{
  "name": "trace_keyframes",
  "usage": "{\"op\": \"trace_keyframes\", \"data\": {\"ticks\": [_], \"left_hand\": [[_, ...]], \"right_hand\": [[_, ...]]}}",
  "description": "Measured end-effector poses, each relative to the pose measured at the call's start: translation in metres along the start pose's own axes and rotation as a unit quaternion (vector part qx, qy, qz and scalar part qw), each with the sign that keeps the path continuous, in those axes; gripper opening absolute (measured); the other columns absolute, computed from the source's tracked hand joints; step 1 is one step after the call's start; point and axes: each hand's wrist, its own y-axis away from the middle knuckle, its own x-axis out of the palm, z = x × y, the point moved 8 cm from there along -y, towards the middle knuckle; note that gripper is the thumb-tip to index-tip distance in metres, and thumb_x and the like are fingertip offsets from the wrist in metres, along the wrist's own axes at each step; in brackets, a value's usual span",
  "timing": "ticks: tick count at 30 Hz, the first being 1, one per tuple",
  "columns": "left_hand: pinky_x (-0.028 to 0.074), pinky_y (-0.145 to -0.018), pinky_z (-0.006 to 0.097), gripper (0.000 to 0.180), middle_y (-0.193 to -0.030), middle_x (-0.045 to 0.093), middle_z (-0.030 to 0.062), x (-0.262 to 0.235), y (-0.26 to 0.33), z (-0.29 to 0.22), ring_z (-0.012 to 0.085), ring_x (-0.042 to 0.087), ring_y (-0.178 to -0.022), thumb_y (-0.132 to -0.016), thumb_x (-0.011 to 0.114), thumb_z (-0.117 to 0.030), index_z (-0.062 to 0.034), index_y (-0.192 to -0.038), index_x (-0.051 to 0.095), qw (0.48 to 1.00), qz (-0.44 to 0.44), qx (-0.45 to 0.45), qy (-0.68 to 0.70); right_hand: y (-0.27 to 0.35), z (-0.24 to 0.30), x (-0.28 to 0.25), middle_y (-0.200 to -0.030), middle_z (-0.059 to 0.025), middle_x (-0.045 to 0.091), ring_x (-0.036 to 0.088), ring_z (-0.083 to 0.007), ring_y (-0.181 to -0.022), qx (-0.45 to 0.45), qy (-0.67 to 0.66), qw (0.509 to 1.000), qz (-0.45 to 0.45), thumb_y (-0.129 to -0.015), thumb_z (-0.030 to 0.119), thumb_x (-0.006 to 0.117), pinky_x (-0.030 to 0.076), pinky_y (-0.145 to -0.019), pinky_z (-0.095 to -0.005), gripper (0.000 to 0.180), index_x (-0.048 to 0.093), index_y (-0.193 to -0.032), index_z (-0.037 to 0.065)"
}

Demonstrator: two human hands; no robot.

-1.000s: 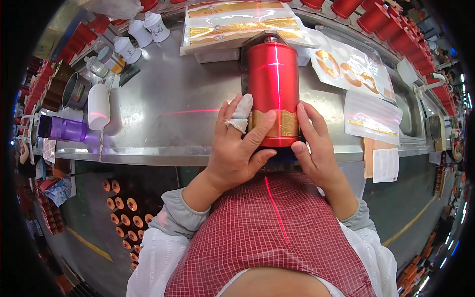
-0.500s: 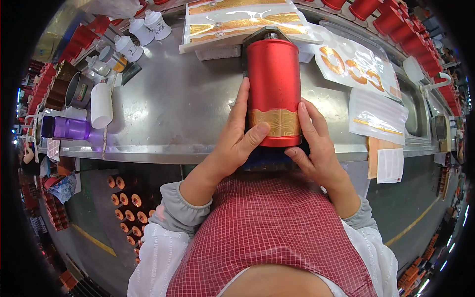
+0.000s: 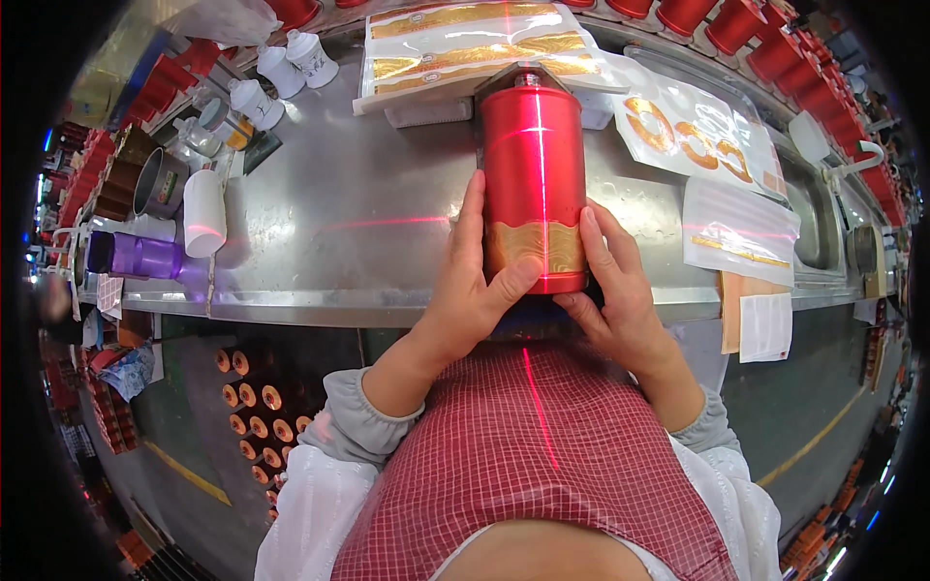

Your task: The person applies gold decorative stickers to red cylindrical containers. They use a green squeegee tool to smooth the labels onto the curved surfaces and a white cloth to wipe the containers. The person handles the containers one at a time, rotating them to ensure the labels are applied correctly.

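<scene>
A glossy red metal canister (image 3: 509, 155) lies between my hands, its near end toward me. Round its near end runs a gold patterned band (image 3: 518, 237). My left hand (image 3: 475, 281) grips the left side, its thumb pressed on the gold band. My right hand (image 3: 620, 286) holds the right side, fingers along the wall and thumb by the near rim. Behind the canister's far end shows part of a dark angular holder (image 3: 484, 87). A bright red laser line runs lengthwise down the canister, with a cross line near its far end.
Sheets of gold decals (image 3: 455, 58) lie at the back, more decal sheets (image 3: 678, 136) at the right. A white paper roll (image 3: 203, 213), a purple bottle (image 3: 140, 254) and white bottles (image 3: 310, 58) stand left. The steel table (image 3: 320, 281) has a sink (image 3: 823, 232) at far right.
Red laser lines now show on the canister, table and apron. My left thumb has slid slightly right across the gold band. The canister appears a little lower in view.
</scene>
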Motion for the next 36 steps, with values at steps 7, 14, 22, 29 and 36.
{"op": "trace_keyframes", "data": {"ticks": [7, 14, 22, 29, 36], "left_hand": [[0.023, -0.113, 0.044, 0.084, -0.144, 0.035, 0.0293, -0.001, 0.008, -0.007, 0.0375, 0.038, -0.134, -0.093, 0.06, -0.034, 0.0118, -0.146, 0.013, 0.996, -0.07, 0.008, -0.049], [0.016, -0.114, 0.06, 0.03, -0.114, 0.066, 0.0129, 0.003, 0.065, -0.042, 0.0293, 0.053, -0.121, -0.094, 0.059, -0.02, -0.0082, -0.121, 0.056, 0.881, -0.083, 0.285, -0.368], [0.018, -0.115, 0.058, 0.027, -0.108, 0.067, 0.0087, 0.015, 0.052, -0.055, 0.0275, 0.058, -0.112, -0.086, 0.066, -0.012, -0.011, -0.112, 0.059, 0.826, -0.007, 0.38, -0.417], [0.017, -0.115, 0.056, 0.055, -0.115, 0.061, 0.0119, 0.023, 0.028, -0.054, 0.0332, 0.049, -0.126, -0.081, 0.07, -0.019, -0.0067, -0.131, 0.05, 0.843, 0.005, 0.349, -0.41], [0.019, -0.111, 0.059, 0.092, -0.139, 0.041, 0.0282, 0.002, 0.021, -0.027, 0.0459, 0.038, -0.13, -0.08, 0.071, -0.043, 0.0078, -0.144, 0.029, 0.887, -0.052, 0.196, -0.414]], "right_hand": [[-0.001, 0.003, -0.001, -0.142, -0.0262, 0.038, 0.043, -0.0412, -0.126, 0.001, 0.005, 1.0, -0.008, -0.079, 0.013, 0.074, 0.038, -0.105, -0.0445, 0.075, 0.038, -0.144, 0.001], [-0.001, 0.001, 0.0, -0.141, -0.0263, 0.039, 0.043, -0.0414, -0.126, 0.002, 0.003, 1.0, -0.013, -0.078, 0.008, 0.073, 0.038, -0.104, -0.0447, 0.075, 0.038, -0.144, 0.001], [-0.001, 0.002, 0.001, -0.14, -0.0266, 0.039, 0.043, -0.0421, -0.126, -0.001, -0.003, 1.0, -0.015, -0.077, 0.007, 0.073, 0.039, -0.104, -0.0445, 0.076, 0.038, -0.144, 0.002], [-0.004, -0.002, -0.031, -0.126, -0.0233, 0.053, 0.057, -0.0363, -0.111, 0.012, -0.004, 0.999, 0.037, -0.077, 0.002, 0.071, 0.046, -0.097, -0.04, 0.068, 0.043, -0.139, 0.001], [-0.074, 0.02, -0.028, -0.083, -0.0168, 0.062, 0.063, -0.0342, -0.073, -0.039, -0.079, 0.988, 0.13, -0.081, 0.011, 0.07, 0.049, -0.062, -0.0384, 0.022, 0.058, -0.098, 0.002]]}}
